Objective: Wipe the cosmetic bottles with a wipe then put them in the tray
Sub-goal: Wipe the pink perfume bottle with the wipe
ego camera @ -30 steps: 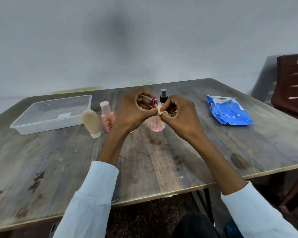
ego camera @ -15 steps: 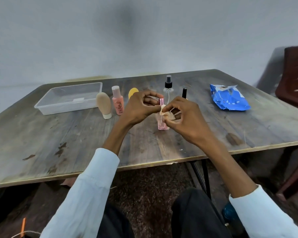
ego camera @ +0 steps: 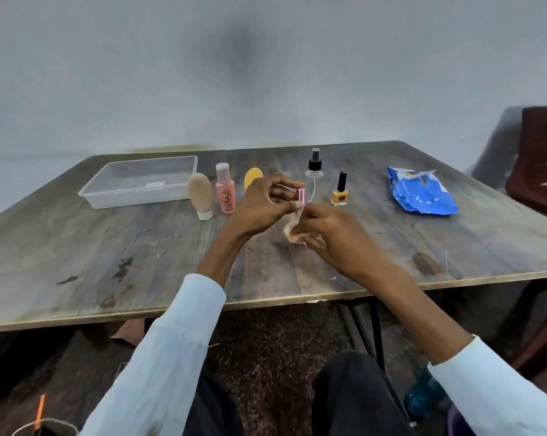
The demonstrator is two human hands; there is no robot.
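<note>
Pink bottle (ego camera: 301, 196) pinched in left hand (ego camera: 259, 206), wipe (ego camera: 292, 226) in right hand (ego camera: 332, 234).

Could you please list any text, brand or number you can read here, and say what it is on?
"3": a large figure, apparently, on the pink bottle.
Round dark emblem on the yellow nail polish bottle: too small to read.
Print on the blue wipes pack: blurred, unreadable.
White label in the clear tray: no legible text.

Pink bottle (ego camera: 301, 196) with metallic pink cap between the hands; beige tube (ego camera: 200, 194), salmon-pink bottle (ego camera: 225, 191) and clear tray (ego camera: 140, 180) beyond the left hand (ego camera: 261, 206); blue white-dotted wipe pack (ego camera: 421, 193) beyond the right hand (ego camera: 332, 237)
</note>
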